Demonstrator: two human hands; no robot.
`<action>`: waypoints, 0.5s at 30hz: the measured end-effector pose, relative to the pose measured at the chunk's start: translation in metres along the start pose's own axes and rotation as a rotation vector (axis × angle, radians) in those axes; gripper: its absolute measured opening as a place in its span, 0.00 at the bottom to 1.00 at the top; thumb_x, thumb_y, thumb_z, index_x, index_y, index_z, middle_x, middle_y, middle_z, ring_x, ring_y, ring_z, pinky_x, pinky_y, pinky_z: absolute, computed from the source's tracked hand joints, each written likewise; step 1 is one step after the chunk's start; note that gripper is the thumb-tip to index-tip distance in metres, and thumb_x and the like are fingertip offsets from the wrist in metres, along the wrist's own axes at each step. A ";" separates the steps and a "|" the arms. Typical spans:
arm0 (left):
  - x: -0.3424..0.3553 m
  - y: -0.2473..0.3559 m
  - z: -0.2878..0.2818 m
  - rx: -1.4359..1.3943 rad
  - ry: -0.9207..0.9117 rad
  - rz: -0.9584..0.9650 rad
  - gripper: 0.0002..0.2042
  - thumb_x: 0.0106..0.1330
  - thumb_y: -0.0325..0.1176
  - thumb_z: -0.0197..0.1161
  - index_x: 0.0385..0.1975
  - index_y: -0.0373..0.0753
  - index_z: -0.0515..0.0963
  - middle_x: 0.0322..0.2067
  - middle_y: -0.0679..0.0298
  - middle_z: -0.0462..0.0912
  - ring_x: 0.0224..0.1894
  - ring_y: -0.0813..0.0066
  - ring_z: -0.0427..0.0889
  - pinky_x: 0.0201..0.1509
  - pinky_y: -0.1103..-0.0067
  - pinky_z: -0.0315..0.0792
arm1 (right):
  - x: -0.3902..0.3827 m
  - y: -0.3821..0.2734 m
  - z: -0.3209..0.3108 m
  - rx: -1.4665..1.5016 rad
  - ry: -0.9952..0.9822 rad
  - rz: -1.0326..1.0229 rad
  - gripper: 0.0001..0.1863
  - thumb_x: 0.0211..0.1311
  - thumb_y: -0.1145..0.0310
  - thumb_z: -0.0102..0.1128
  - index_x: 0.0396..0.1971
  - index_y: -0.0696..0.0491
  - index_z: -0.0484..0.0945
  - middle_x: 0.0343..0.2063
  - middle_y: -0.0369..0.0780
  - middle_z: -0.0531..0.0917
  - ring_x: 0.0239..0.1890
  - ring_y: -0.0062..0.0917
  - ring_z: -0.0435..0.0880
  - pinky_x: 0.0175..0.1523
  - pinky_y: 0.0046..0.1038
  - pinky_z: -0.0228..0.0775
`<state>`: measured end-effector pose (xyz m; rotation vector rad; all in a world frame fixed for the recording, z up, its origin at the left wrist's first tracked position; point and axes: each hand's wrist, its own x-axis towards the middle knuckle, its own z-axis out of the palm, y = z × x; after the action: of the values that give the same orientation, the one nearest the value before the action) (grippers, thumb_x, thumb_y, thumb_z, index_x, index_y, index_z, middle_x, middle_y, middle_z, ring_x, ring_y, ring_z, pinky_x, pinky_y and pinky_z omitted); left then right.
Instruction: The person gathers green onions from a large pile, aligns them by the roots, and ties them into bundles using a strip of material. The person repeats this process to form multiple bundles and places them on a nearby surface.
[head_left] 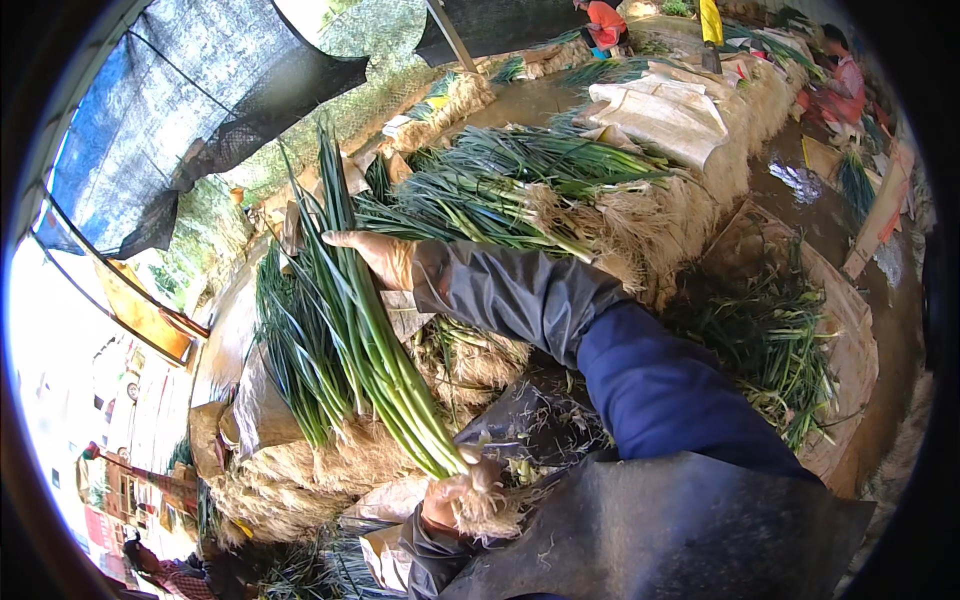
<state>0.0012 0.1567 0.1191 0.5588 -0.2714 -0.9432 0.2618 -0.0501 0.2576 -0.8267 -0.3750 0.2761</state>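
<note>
A bunch of long green onions (385,370) slants across the middle, roots toward me and dark leaves pointing up and away. My left hand (445,500) is closed round its pale lower stalks, just above the shaggy roots (490,510). Higher up, my right hand (378,258) grips the bunch at the leaves, one digit stretched over them and the other fingers partly hidden. Dark waterproof cuffs cover both wrists. Left of the held bunch, more green onions (300,360) lie on a pile, their tan roots (320,470) toward me.
A large stack of green onions (520,180) stands beyond my right arm, with a pale sheet (665,110) over part. Loose trimmings (770,340) fill a low container at right. A dark apron (660,530) covers my front. Other people (605,25) work at the far side, right and lower left.
</note>
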 end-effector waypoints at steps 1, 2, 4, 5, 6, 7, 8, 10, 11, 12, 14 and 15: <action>0.002 0.002 0.003 0.051 -0.045 0.088 0.16 0.62 0.34 0.63 0.47 0.36 0.75 0.25 0.60 0.77 0.28 0.69 0.76 0.31 0.76 0.73 | 0.007 -0.012 0.006 -0.057 -0.016 -0.001 0.27 0.59 0.48 0.66 0.51 0.51 0.78 0.44 0.43 0.82 0.43 0.31 0.82 0.47 0.36 0.74; 0.006 0.006 0.005 0.109 -0.141 0.194 0.15 0.63 0.36 0.63 0.46 0.36 0.75 0.24 0.61 0.77 0.27 0.69 0.75 0.29 0.75 0.71 | 0.015 -0.025 0.017 -0.139 -0.073 -0.089 0.23 0.61 0.50 0.65 0.47 0.52 0.79 0.41 0.40 0.83 0.41 0.30 0.82 0.48 0.34 0.75; 0.013 0.020 0.010 0.230 -0.399 0.214 0.13 0.67 0.40 0.61 0.41 0.36 0.75 0.21 0.60 0.76 0.20 0.69 0.72 0.24 0.75 0.68 | 0.033 -0.057 0.047 -0.238 -0.156 0.005 0.24 0.65 0.51 0.61 0.51 0.55 0.77 0.44 0.41 0.82 0.42 0.28 0.82 0.50 0.30 0.74; 0.018 0.025 0.012 0.227 -0.507 0.208 0.13 0.68 0.41 0.60 0.39 0.36 0.75 0.22 0.60 0.77 0.20 0.68 0.74 0.24 0.74 0.68 | 0.039 -0.080 0.057 -0.427 -0.171 -0.100 0.25 0.67 0.51 0.58 0.52 0.57 0.76 0.45 0.41 0.82 0.40 0.27 0.82 0.49 0.28 0.74; 0.022 0.029 0.015 0.222 -0.605 0.200 0.13 0.69 0.41 0.60 0.37 0.36 0.74 0.22 0.59 0.78 0.21 0.68 0.75 0.23 0.74 0.69 | 0.047 -0.101 0.066 -0.610 -0.181 -0.212 0.26 0.69 0.51 0.55 0.54 0.58 0.75 0.46 0.42 0.82 0.39 0.25 0.81 0.47 0.27 0.74; 0.026 0.034 0.016 0.261 -0.599 0.217 0.13 0.69 0.41 0.60 0.38 0.35 0.74 0.23 0.60 0.78 0.22 0.69 0.77 0.24 0.74 0.71 | 0.063 -0.125 0.082 -0.707 -0.127 -0.244 0.25 0.70 0.50 0.54 0.53 0.57 0.75 0.45 0.41 0.82 0.36 0.23 0.80 0.44 0.25 0.74; 0.033 0.038 0.016 0.299 -0.594 0.228 0.13 0.69 0.40 0.59 0.39 0.35 0.74 0.23 0.60 0.79 0.23 0.69 0.78 0.25 0.73 0.73 | 0.075 -0.146 0.091 -0.793 -0.140 -0.330 0.24 0.71 0.50 0.52 0.52 0.56 0.75 0.43 0.40 0.83 0.32 0.21 0.78 0.40 0.23 0.74; 0.045 0.041 0.012 0.222 -0.436 0.195 0.13 0.67 0.38 0.63 0.47 0.41 0.76 0.29 0.65 0.82 0.26 0.74 0.78 0.27 0.74 0.71 | 0.087 -0.164 0.072 -0.820 0.122 -0.220 0.23 0.72 0.50 0.51 0.51 0.55 0.76 0.45 0.42 0.83 0.30 0.19 0.76 0.37 0.24 0.73; 0.056 0.041 0.005 0.140 -0.349 0.199 0.16 0.66 0.37 0.63 0.51 0.41 0.74 0.29 0.64 0.82 0.25 0.75 0.77 0.29 0.73 0.73 | 0.091 -0.170 0.056 -0.840 0.255 -0.164 0.23 0.72 0.49 0.50 0.50 0.54 0.77 0.45 0.42 0.83 0.29 0.19 0.75 0.36 0.24 0.72; 0.067 0.040 -0.005 0.054 -0.271 0.208 0.18 0.66 0.37 0.63 0.54 0.41 0.73 0.30 0.64 0.81 0.24 0.76 0.76 0.30 0.73 0.76 | 0.091 -0.163 0.035 -0.949 0.406 -0.087 0.27 0.73 0.46 0.44 0.54 0.55 0.75 0.41 0.43 0.83 0.32 0.23 0.79 0.41 0.30 0.74; 0.087 0.036 -0.033 -0.143 -0.135 0.064 0.21 0.66 0.35 0.62 0.58 0.40 0.70 0.31 0.64 0.80 0.28 0.74 0.76 0.38 0.72 0.78 | 0.076 -0.144 -0.015 -1.291 0.572 0.089 0.28 0.74 0.45 0.42 0.51 0.56 0.76 0.37 0.43 0.83 0.34 0.26 0.81 0.44 0.34 0.76; 0.099 0.029 -0.050 -0.163 -0.049 0.097 0.21 0.66 0.35 0.62 0.58 0.40 0.69 0.31 0.65 0.78 0.34 0.73 0.77 0.44 0.71 0.77 | 0.059 -0.128 -0.043 -1.545 0.580 0.170 0.25 0.73 0.47 0.46 0.44 0.56 0.79 0.37 0.43 0.82 0.34 0.26 0.79 0.42 0.32 0.75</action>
<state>0.1007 0.1054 0.0920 0.3703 -0.2607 -0.8770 0.3447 -0.1392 0.3404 -2.3877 0.1196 -0.1796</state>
